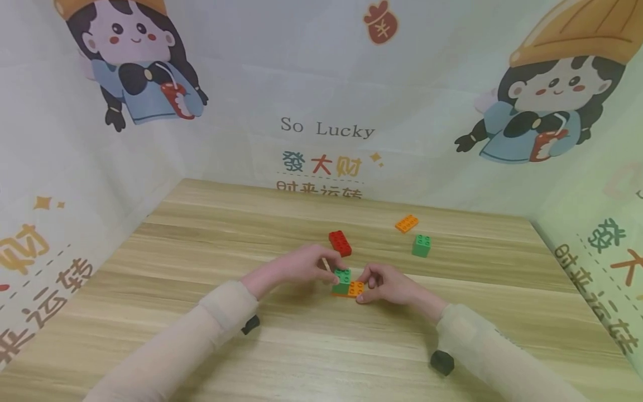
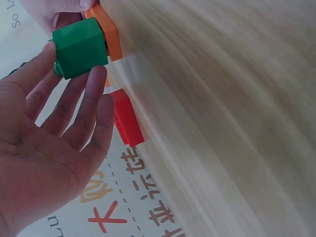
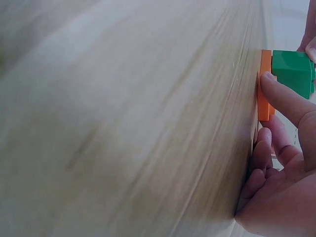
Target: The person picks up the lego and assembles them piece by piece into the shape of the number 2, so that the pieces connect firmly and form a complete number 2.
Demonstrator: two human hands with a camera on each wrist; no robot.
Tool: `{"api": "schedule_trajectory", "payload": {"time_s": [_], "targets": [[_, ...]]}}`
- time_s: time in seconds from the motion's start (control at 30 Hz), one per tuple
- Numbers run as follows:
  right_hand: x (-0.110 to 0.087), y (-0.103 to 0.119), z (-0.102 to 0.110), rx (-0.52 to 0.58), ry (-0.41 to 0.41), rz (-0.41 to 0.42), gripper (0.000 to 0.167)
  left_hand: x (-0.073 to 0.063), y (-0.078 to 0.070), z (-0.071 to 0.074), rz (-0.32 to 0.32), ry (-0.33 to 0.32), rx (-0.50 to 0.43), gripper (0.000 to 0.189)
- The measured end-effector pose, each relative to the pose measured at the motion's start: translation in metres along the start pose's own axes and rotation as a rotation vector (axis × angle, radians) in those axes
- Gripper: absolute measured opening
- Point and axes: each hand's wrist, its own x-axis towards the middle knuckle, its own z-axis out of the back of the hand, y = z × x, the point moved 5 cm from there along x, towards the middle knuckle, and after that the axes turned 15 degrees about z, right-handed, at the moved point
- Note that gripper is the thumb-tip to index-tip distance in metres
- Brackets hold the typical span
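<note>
A green toy building brick (image 1: 342, 279) is at the left end of a flat orange building brick (image 1: 356, 288) lying on the table. My left hand (image 1: 308, 263) pinches the green brick between thumb and fingers. Its remaining fingers are spread in the left wrist view, with the green brick (image 2: 79, 47) at the fingertips. From the other side, my right hand (image 1: 389, 283) grips the orange brick's right end, the thumb against its near side. In the right wrist view a thin dark line separates the green brick (image 3: 291, 69) from the orange brick (image 3: 264, 104); whether they are fully joined, I cannot tell.
Just behind my left hand lies a red brick (image 1: 340, 243). Farther right stand another green brick (image 1: 421, 245) and a second flat orange brick (image 1: 407, 223). A printed cloth (image 1: 241, 145) walls the wooden table (image 1: 226, 223) at the back and sides.
</note>
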Motion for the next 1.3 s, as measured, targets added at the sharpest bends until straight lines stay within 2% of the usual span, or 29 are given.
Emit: {"api": "schedule_trajectory", "payload": {"time_s": [0.17, 0.37, 0.7, 0.9, 1.13, 1.3], "targets": [[-0.0009, 0.0003, 0.0004, 0.009, -0.003, 0.003, 0.027, 0.0004, -0.0041, -0.0016, 0.027, -0.015, 0.021, 0.017], [-0.0005, 0.0003, 0.0013, -0.006, -0.004, 0.0, 0.026, -0.0034, -0.0074, -0.0016, 0.064, -0.041, -0.001, 0.017], [0.0007, -0.0006, -0.0023, -0.022, 0.003, 0.014, 0.025, -0.0052, 0.0012, -0.0044, 0.053, -0.066, -0.038, 0.015], [0.0023, 0.0006, -0.0019, -0.016, 0.009, 0.013, 0.025, -0.0069, -0.001, -0.0047, 0.075, -0.09, -0.009, 0.014], [0.0014, 0.0021, 0.0003, -0.012, 0.004, 0.02, 0.025, -0.007, -0.006, -0.0044, 0.071, -0.11, 0.043, 0.014], [0.0011, 0.0027, 0.0, -0.021, 0.006, 0.014, 0.025, -0.0082, -0.0067, -0.0054, 0.084, -0.113, 0.022, 0.016]]}}
